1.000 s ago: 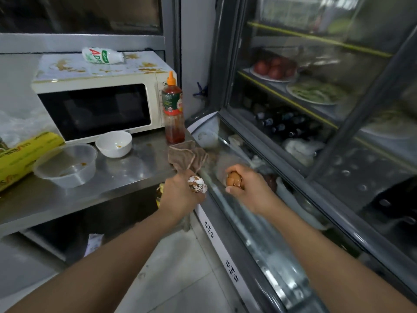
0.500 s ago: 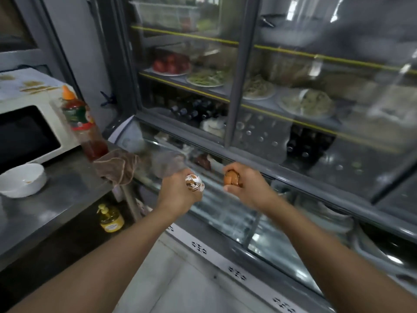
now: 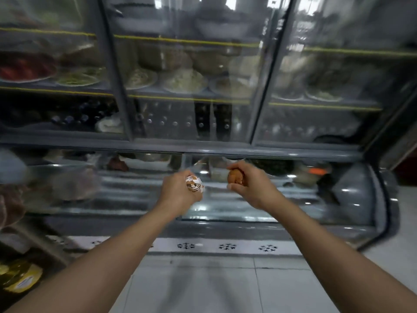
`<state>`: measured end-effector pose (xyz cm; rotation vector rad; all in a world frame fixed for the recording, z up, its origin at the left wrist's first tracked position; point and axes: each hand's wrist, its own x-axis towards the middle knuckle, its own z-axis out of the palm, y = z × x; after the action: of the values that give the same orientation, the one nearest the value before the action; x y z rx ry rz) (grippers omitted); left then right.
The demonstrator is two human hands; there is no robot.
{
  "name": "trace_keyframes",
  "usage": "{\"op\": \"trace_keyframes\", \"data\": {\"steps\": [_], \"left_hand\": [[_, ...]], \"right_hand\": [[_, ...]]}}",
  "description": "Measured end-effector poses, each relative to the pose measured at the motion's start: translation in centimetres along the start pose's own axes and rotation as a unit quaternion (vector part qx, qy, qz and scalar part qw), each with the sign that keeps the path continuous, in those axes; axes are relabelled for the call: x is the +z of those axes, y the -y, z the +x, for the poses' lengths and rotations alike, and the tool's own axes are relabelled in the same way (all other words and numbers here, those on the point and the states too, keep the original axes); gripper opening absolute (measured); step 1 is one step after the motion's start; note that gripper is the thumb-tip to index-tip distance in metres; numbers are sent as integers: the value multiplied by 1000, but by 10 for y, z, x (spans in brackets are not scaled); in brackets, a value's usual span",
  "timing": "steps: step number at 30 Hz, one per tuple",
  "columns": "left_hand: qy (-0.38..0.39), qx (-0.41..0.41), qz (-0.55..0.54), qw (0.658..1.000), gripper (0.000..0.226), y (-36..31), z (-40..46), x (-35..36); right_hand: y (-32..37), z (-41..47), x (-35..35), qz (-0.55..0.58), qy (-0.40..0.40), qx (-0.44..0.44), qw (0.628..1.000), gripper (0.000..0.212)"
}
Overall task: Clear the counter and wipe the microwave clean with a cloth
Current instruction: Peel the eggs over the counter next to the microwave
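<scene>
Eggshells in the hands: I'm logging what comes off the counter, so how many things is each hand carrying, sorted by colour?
White-and-brown crushed eggshell: 1, gripped by the left hand (eggshell).
Brown eggshell: 1, gripped by the right hand (shell).
Total: 2. Whether either fist hides further pieces cannot be told.

Glass-fronted display fridge (image 3: 189,145) across the view, yellow-edged shelves (image 3: 180,97) carrying plates of food (image 3: 185,81), blurred. Dark bottles (image 3: 67,119) on the lower left shelf. Pale tiled floor (image 3: 203,285) below; possibly a yellow oil bottle (image 3: 21,277) at bottom left.
</scene>
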<state>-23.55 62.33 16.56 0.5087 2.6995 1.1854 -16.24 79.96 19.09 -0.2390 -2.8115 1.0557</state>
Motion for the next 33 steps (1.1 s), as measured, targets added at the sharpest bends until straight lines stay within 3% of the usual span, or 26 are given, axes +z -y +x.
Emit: {"op": "trace_keyframes", "data": {"steps": [9,23,33], "left_hand": [[79,99,-5,992,31,-125,-22,127],[194,201,-6,960,29,-330,-80,352],[273,244,-7,930,28,-437,-63,484]], "right_hand": [[-105,-98,-113,-40,-98,86,991,45],[-288,-253,-289,-44,-189,182,964,40],[-411,-290,-373,-40,-262,250,931,39]]}}
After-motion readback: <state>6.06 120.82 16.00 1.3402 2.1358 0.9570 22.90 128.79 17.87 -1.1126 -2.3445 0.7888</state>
